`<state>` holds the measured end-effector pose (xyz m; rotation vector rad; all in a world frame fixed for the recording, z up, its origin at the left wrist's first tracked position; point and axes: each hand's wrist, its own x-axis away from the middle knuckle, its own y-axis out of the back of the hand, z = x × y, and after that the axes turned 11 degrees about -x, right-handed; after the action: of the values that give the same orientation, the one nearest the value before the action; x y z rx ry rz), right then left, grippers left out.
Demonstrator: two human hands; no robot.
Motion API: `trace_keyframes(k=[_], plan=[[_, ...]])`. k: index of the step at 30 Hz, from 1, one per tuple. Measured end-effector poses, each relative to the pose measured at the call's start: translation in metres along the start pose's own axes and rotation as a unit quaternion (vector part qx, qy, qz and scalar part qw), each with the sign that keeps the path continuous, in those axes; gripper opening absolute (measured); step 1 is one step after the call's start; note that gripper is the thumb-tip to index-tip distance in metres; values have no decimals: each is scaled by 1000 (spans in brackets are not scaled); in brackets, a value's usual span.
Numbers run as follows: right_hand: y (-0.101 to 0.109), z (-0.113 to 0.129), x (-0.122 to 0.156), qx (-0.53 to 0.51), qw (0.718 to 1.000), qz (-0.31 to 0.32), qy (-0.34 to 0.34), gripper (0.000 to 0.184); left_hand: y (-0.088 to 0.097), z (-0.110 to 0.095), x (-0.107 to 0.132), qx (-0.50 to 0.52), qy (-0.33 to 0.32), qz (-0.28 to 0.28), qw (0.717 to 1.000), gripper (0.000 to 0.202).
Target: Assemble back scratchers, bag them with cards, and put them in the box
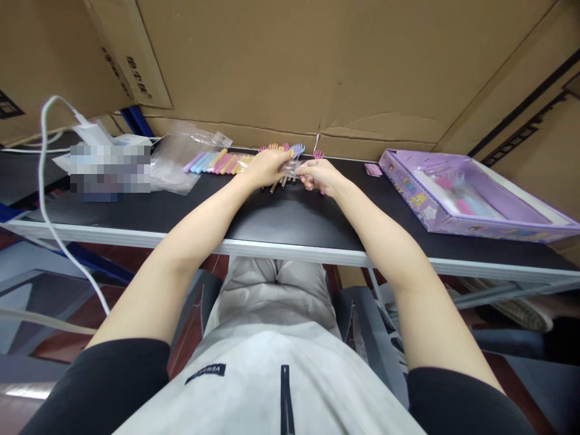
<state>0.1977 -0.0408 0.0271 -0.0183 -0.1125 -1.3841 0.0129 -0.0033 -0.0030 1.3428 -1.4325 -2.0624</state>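
My left hand (270,167) is closed, its fingers pinching one side of a small clear plastic bag (291,170). The fingers of my right hand (319,176) pinch the bag's other side. Around and beneath the left hand lie several claw-headed sticks like small back scratchers, with pink, orange and blue claws (296,149) and dark lower ends (273,188). Another pink claw (318,154) shows just beyond the right hand; whether that hand touches it, I cannot tell. Left of my hands is a row of pastel handles (216,162), partly covered by my left hand.
Crumpled clear bags (174,160) lie at the left, beside a blurred-out stack and a white cable (44,157). A purple open box (489,226) holding pink and blue items stands at the right. A small pink card (373,170) lies beside it. Cardboard (290,66) walls the table's back.
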Motion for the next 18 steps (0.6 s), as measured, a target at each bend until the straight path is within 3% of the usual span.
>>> trace_keyframes(k=[5,8,11,13,18], plan=[[16,4,-9,18,999,-31,19,27,-1,12,0,-9,19,7,1000,10],[39,2,-21,115,985,-95,82,30,2,25,3,-26,44,22,998,11],[59,-4,-33,341,917,-166,127,20,6,37,8,-52,77,47,995,13],[66,-8,-38,456,871,-152,103,14,7,43,10,-68,97,62,991,14],[72,-12,-42,536,840,-85,22,18,8,47,11,-76,113,64,989,13]])
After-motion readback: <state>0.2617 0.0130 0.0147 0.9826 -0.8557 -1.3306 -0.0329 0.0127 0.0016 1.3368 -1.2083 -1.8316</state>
